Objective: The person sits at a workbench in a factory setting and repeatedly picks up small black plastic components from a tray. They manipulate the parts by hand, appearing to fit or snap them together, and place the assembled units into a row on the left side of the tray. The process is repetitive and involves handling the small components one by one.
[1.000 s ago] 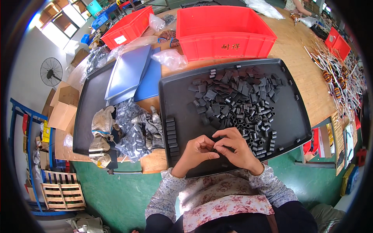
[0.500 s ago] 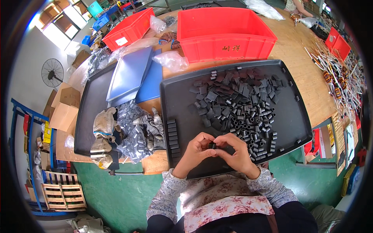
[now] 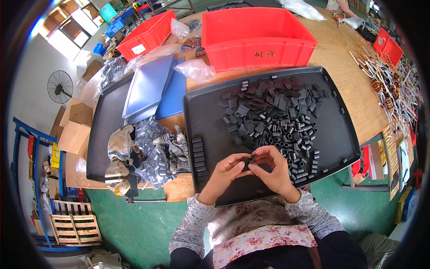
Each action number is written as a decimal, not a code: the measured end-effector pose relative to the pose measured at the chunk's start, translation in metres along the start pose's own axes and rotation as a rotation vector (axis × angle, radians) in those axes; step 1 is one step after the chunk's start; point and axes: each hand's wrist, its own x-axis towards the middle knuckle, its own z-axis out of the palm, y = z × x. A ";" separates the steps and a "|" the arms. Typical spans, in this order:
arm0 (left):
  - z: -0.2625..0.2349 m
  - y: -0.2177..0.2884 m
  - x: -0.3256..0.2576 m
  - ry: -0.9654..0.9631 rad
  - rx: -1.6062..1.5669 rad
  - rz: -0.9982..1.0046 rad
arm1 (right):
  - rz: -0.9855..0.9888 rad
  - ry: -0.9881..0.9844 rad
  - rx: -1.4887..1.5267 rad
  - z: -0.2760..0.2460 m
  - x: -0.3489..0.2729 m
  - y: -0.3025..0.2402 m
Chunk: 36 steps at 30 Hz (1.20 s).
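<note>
My left hand (image 3: 227,175) pinches a small black piece (image 3: 246,163) above the near edge of a black tray (image 3: 210,121). My right hand (image 3: 274,174) meets it from the other side, its fingertips closed around a thin dark bit too small to make out. Fingers hide most of both pieces. Just beyond the hands lies a heap of short black tubes (image 3: 286,140), running into a pile of flat black squares (image 3: 268,101). Several black pieces (image 3: 198,154) stand in a neat column along the tray's left side.
A large red bin (image 3: 260,56) stands behind the tray, and another red bin (image 3: 145,36) sits farther left. Blue sheets (image 3: 150,87), bagged grey tubes (image 3: 154,170) and work gloves (image 3: 120,143) lie on the left. Wire bundles (image 3: 389,89) cover the right end; another person's arm (image 3: 346,8) shows beyond.
My hands have opened slightly at the fingertips, and the right fingers have risen and turned over the small black piece. The surroundings look the same apart from a slight view shift.
</note>
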 end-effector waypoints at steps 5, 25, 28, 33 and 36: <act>-0.010 0.003 0.000 -0.093 0.078 -0.022 | 0.030 -0.007 0.157 -0.007 -0.003 0.008; -0.012 -0.004 0.002 -0.015 0.065 0.053 | -0.275 -0.077 -0.331 0.008 -0.002 -0.009; -0.010 -0.004 0.003 -0.006 0.085 0.059 | -0.284 -0.039 -0.385 0.010 -0.006 -0.003; -0.015 -0.005 0.002 -0.026 0.092 0.051 | -0.285 0.010 -0.397 0.015 -0.007 0.000; -0.014 -0.003 0.001 -0.009 0.074 0.072 | -0.275 -0.027 -0.346 0.012 -0.006 0.004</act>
